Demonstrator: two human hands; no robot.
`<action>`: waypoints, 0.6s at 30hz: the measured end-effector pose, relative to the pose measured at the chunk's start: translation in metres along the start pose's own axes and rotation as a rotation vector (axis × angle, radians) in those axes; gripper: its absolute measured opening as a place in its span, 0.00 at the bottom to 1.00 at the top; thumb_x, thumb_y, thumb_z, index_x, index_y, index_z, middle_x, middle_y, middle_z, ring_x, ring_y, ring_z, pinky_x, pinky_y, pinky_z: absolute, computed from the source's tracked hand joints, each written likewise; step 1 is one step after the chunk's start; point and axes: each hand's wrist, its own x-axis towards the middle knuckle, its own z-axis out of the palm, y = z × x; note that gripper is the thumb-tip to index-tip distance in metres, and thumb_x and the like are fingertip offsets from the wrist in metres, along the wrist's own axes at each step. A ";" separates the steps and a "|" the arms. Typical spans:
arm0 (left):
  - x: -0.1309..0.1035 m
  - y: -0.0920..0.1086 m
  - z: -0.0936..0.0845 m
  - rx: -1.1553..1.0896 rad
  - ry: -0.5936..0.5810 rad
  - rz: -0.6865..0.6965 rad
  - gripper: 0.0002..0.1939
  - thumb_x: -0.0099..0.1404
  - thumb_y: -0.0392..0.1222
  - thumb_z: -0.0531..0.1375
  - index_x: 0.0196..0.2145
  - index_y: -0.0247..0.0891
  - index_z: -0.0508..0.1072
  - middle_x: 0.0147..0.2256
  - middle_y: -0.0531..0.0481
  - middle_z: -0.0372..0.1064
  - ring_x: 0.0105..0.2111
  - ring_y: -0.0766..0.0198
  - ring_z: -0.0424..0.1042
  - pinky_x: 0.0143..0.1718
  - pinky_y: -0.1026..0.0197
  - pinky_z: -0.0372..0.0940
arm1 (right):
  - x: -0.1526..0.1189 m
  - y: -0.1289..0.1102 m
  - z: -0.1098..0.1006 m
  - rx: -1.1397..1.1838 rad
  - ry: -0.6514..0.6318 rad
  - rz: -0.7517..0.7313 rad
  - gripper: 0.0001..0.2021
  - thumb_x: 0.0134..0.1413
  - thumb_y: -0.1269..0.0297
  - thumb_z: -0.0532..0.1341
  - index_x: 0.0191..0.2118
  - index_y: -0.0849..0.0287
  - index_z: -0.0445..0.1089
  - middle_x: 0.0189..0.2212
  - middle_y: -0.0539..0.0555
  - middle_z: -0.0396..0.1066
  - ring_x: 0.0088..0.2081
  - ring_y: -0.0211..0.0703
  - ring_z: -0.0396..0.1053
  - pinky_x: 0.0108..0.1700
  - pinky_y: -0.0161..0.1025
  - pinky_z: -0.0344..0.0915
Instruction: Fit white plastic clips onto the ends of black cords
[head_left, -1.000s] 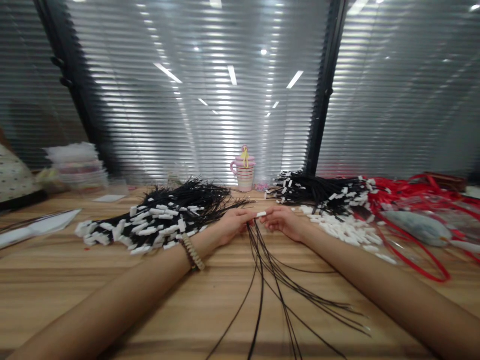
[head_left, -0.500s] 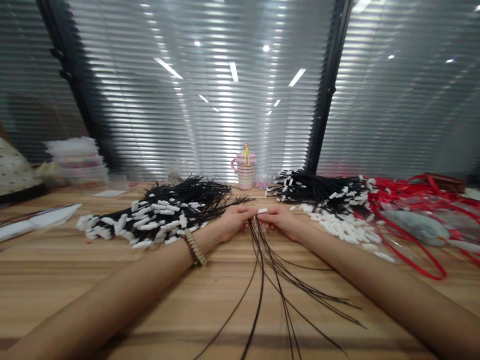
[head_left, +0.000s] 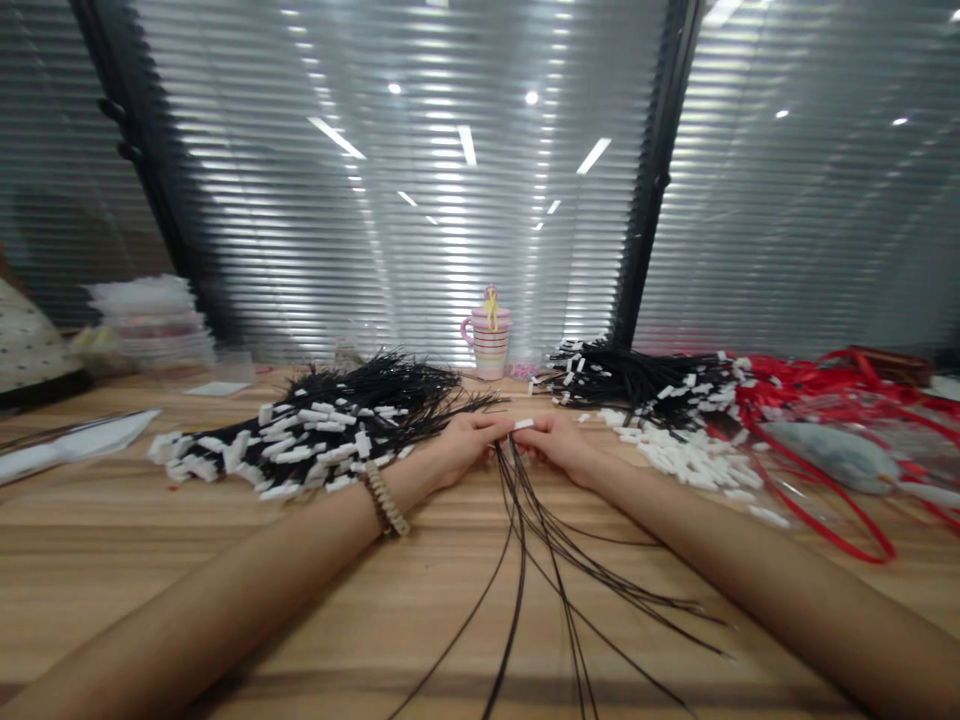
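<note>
The left hand (head_left: 466,447) and right hand (head_left: 559,445) meet fingertip to fingertip above the table (head_left: 337,640). Both are closed: the left grips the gathered ends of some thin black cords (head_left: 523,550), and the right pinches a small white piece (head_left: 523,425), which lies between the two sets of fingertips, at the top of the cords. The cords hang below the hands and fan out toward the near edge, where several are cut off by the frame. Curled fingers hide the grip, so which strand meets the white piece cannot be told. A beaded bracelet (head_left: 386,500) circles the left wrist.

Just beyond the left forearm lies a heap of black cords with white ends (head_left: 315,430); a second bundle (head_left: 637,378) lies nearer the far edge, on the right. Loose white pieces (head_left: 686,455) are scattered in front of it, and red ribbons (head_left: 787,390) spread toward the right, running out of view beside a grey-blue object hard to identify. A lidded pink striped mug (head_left: 491,350) stands by the far edge. Toward the left are white paper (head_left: 82,445) and blurred, stacked clear containers (head_left: 161,330).

The wood-grained table faces windows with closed slatted blinds (head_left: 420,200), dark frames and reflected ceiling lights.
</note>
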 end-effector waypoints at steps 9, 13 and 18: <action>0.000 0.001 0.000 -0.014 -0.007 -0.027 0.15 0.51 0.46 0.62 0.34 0.31 0.74 0.27 0.47 0.68 0.24 0.70 0.63 0.25 0.67 0.56 | 0.001 0.003 0.002 0.025 -0.086 0.011 0.04 0.38 0.69 0.57 0.21 0.65 0.66 0.16 0.47 0.62 0.18 0.29 0.54 0.20 0.29 0.50; -0.003 0.005 0.001 -0.006 -0.010 -0.035 0.15 0.51 0.47 0.62 0.30 0.30 0.74 0.24 0.48 0.67 0.22 0.71 0.61 0.22 0.68 0.52 | 0.003 0.003 -0.006 0.057 -0.173 0.047 0.03 0.36 0.71 0.57 0.24 0.65 0.64 0.16 0.46 0.60 0.16 0.28 0.52 0.17 0.28 0.45; -0.003 0.008 0.002 0.019 0.057 -0.054 0.15 0.49 0.48 0.63 0.26 0.30 0.72 0.18 0.53 0.61 0.18 0.74 0.55 0.18 0.67 0.45 | 0.003 -0.011 -0.033 0.187 -0.351 0.129 0.09 0.35 0.72 0.54 0.30 0.61 0.61 0.15 0.44 0.54 0.16 0.28 0.49 0.16 0.26 0.45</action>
